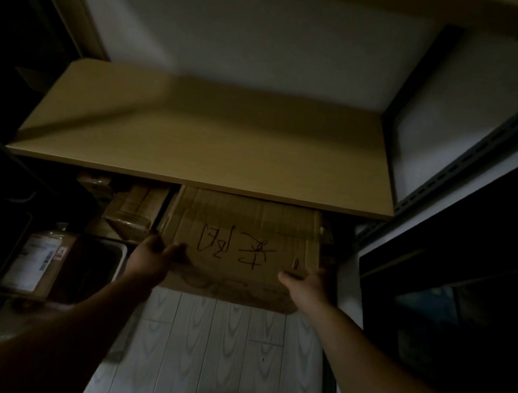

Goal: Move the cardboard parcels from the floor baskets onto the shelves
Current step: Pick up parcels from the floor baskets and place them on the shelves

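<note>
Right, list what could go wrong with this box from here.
1. The box sits close under the shelf board; its top could catch on the board's front edge.
2. The left hand and right hand grip only its near corners, so it might slip or tip towards the floor.
3. Parcels lie close on its left; pushing it in may shove them.
</note>
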The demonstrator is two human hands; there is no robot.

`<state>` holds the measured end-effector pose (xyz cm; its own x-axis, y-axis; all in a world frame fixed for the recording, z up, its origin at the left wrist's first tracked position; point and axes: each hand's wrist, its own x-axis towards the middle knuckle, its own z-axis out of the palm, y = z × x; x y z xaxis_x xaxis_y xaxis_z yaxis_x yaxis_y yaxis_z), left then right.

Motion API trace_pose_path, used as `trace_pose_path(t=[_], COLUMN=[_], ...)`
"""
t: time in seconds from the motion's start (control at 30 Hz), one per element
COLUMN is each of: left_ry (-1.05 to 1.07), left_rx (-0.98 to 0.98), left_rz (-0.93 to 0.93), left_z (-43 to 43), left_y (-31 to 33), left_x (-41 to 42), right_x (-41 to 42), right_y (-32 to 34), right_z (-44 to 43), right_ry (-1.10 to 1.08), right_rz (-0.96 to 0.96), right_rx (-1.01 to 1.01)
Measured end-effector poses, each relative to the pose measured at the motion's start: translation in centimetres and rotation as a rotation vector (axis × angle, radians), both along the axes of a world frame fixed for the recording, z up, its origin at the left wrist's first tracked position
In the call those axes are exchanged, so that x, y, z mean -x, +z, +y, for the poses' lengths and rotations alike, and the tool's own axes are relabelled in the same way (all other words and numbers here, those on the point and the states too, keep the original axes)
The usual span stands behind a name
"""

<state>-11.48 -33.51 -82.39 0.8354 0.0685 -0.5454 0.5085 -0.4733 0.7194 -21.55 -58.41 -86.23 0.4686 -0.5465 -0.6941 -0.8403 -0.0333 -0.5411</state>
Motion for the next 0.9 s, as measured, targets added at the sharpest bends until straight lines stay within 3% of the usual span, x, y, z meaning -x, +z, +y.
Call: trace_pose_path(t=[0.2,0.43,0.7,0.9], left_ry=[0.027,0.024,-0.066,-0.015], left_rx=[0.072,0.099,0.049,0.192], left_rz=[0.084,0.055,-0.152,-0.326], left_z=[4.2,10.4,20.9,24.4], left_y=[5.4,13.1,27.4,38.9], left_x=[5.4,10.1,12.9,15.1], right_x=[4.9,9.0,13.0,13.8], right_y=[5.4,13.0,26.1,38.0], right_z=[3.5,9.3,20.3,23.8], right_ry=[0.032,0.034,-0.031,-0.058], right_rz=[0.111,0.043,-0.184,-0.371], right_rx=[0.011,0.023,0.075,0.191])
